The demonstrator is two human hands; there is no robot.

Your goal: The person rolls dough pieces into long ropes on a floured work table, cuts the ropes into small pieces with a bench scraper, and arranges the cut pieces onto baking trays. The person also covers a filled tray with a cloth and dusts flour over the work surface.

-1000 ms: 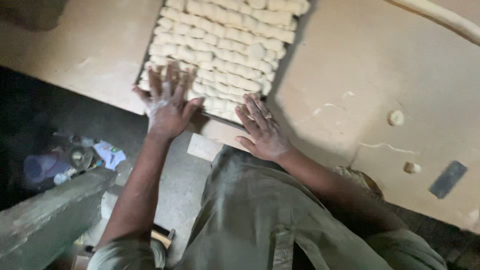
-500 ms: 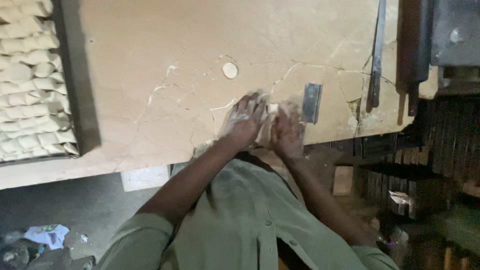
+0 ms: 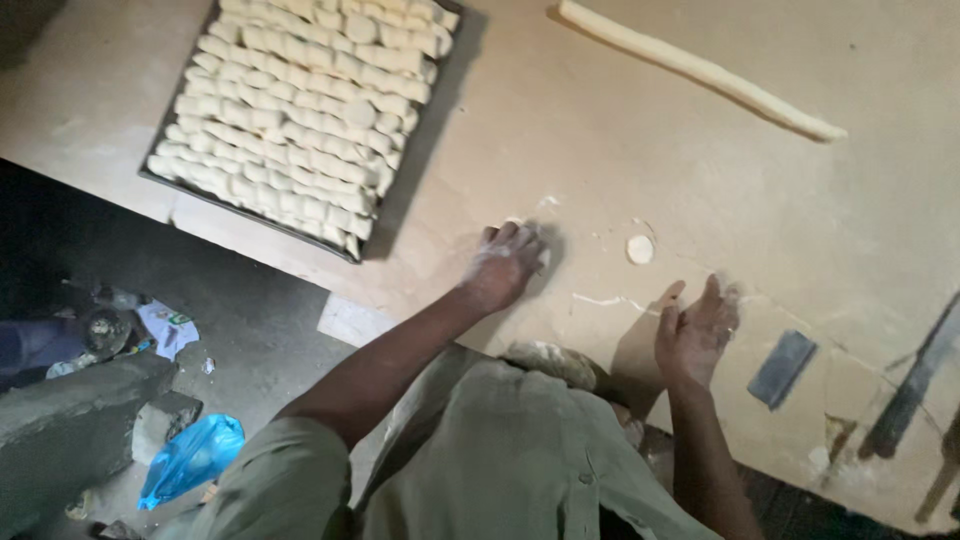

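My left hand (image 3: pixel 503 264) rests palm down on the floured wooden table (image 3: pixel 560 130), fingers curled and dusted white. Whatever lies under it is hidden; a small pale bit shows at its fingertips. My right hand (image 3: pixel 695 328) hovers just above the table near its front edge, palm turned inward, fingers apart and holding nothing. A small round dough disc (image 3: pixel 640 249) lies between the two hands, slightly farther back. A dark tray (image 3: pixel 170 180) packed with several rows of cut dough pieces (image 3: pixel 300 110) sits at the table's left end.
A long rope of dough (image 3: pixel 700 70) lies across the far right of the table. A flat metal scraper (image 3: pixel 785 368) and dark tools (image 3: pixel 910 390) lie at the right. Below the table edge are a blue plastic bag (image 3: pixel 190 458), litter and a concrete block (image 3: pixel 60 440).
The view has swung back left, bringing the tray and dough rope into sight. My hands, together by the scraper half a second ago, have parted; the left moved left onto the table.
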